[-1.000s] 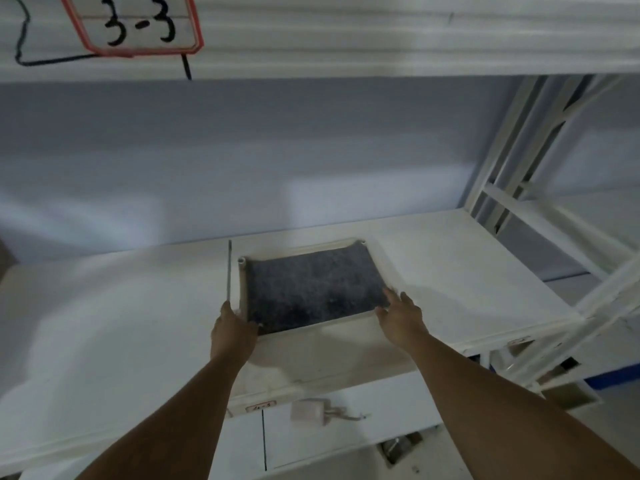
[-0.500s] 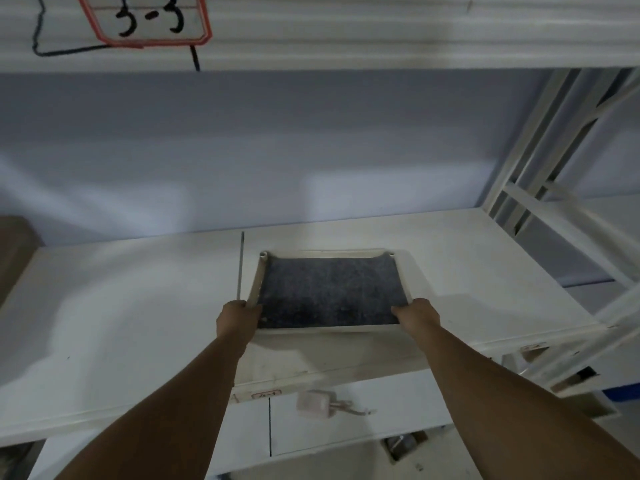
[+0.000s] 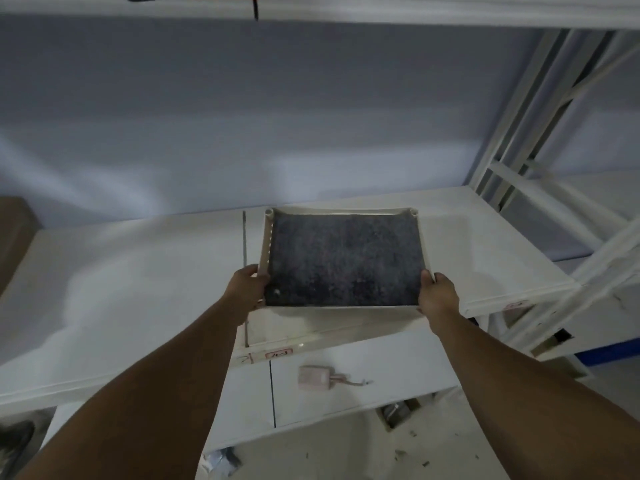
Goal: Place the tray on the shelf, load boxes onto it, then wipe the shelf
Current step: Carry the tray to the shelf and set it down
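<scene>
Hands grip the tray [image 3: 346,259] at its two near corners: the left hand [image 3: 247,289] is closed over the near-left corner, the right hand [image 3: 438,294] over the near-right. Compared with a second ago, the tray has squared up from a skewed angle and moved further back on the white shelf [image 3: 121,271]; it now sits at the centre of the frame, parallel to the shelf's front edge. I judge the placing step nearly done, with release and box loading still ahead. The tray is shallow and rectangular, with a pale raised rim, rounded far corners and a dark, mottled grey lining. No boxes lie on it.
</scene>
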Demonstrator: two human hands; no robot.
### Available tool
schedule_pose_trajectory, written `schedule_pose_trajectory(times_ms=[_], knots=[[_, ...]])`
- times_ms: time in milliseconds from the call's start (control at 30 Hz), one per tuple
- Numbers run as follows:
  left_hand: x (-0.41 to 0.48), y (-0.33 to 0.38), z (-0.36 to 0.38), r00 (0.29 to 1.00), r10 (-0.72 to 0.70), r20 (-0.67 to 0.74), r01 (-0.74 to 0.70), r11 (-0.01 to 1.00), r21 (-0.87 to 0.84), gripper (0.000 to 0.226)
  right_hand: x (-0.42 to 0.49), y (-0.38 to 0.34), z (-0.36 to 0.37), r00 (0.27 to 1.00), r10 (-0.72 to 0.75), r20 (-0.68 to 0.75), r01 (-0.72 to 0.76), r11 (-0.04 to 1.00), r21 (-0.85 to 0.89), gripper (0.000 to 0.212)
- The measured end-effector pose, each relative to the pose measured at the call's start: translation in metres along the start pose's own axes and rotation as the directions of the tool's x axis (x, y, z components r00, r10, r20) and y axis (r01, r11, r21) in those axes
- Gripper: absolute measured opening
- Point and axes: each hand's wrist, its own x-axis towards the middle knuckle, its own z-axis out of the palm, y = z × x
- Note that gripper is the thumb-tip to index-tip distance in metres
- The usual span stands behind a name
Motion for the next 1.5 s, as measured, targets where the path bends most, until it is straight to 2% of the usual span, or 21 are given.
schedule_pose_trajectory(times_ms=[200, 533, 767, 1000, 1233, 1333, 1400, 1500], knots=[[-0.021, 0.013, 0.021, 0.995, 0.059, 0.08, -0.064, 0.996, 0.068, 0.036, -0.018, 0.027, -0.03, 0.994, 0.032, -0.104, -0.031, 0.999, 0.011, 0.054], [-0.076, 0.015, 0.088, 0.992, 0.099, 0.084, -0.111, 0.983, 0.149, 0.037, -0.033, 0.086, -0.095, 0.978, 0.063, -0.2, -0.038, 0.991, 0.127, 0.056], [-0.15, 0.004, 0.187, 0.982, 0.121, 0.143, -0.146, 0.972, 0.182, 0.037, -0.056, 0.162, -0.202, 0.97, 0.142, -0.198, -0.1, 0.973, 0.209, 0.053], [-0.237, -0.005, 0.321, 0.94, 0.148, 0.309, -0.205, 0.965, 0.163, 0.032, -0.084, 0.259, -0.342, 0.909, 0.274, -0.314, -0.186, 0.941, 0.284, 0.05], [-0.318, 0.027, 0.457, 0.843, 0.168, 0.511, -0.264, 0.957, 0.121, 0.028, -0.121, 0.333, -0.487, 0.786, 0.437, -0.438, -0.242, 0.869, 0.432, 0.036], [-0.354, 0.05, 0.509, 0.79, 0.184, 0.584, -0.291, 0.952, 0.093, 0.027, -0.138, 0.35, -0.547, 0.736, 0.495, -0.461, -0.23, 0.824, 0.517, 0.019], [-0.378, 0.067, 0.541, 0.741, 0.192, 0.644, -0.296, 0.954, 0.057, 0.028, -0.148, 0.356, -0.585, 0.707, 0.511, -0.489, -0.2, 0.807, 0.555, 0.02], [-0.412, 0.099, 0.589, 0.629, 0.244, 0.738, -0.342, 0.939, -0.019, 0.032, -0.158, 0.364, -0.639, 0.628, 0.519, -0.58, -0.178, 0.822, 0.542, 0.021]])
